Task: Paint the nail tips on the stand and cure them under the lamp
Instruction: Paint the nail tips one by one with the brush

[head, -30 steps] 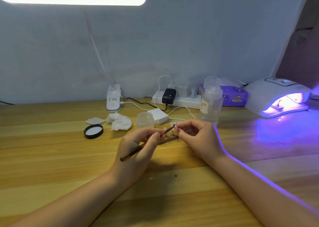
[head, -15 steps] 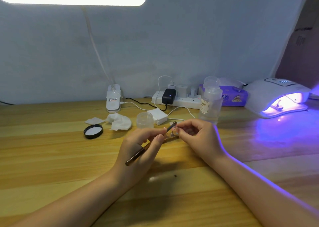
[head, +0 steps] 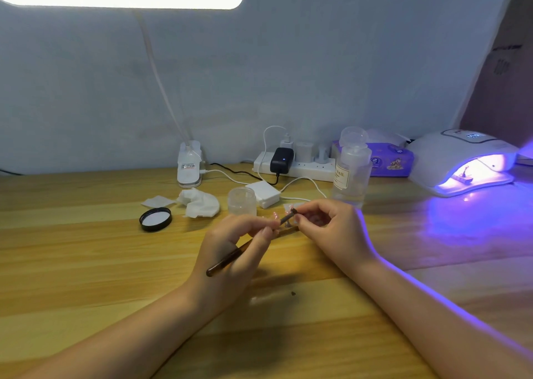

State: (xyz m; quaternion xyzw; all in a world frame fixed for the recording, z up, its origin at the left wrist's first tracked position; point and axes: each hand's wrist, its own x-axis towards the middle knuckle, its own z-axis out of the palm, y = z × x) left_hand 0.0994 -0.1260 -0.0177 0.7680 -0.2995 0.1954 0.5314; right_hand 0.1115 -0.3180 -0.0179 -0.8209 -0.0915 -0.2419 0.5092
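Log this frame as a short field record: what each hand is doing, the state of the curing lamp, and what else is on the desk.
left hand: left hand grips the brush, tip raised toward the nail tips
right hand: right hand pinches the small nail tip stand; the exact grip is hard to see
curing lamp: curing lamp lit violet, with a small stand inside
desk items: open clear jar, black lid lying apart from it, crumpled wipes, pump bottle, power strip
stage: painting, not curing
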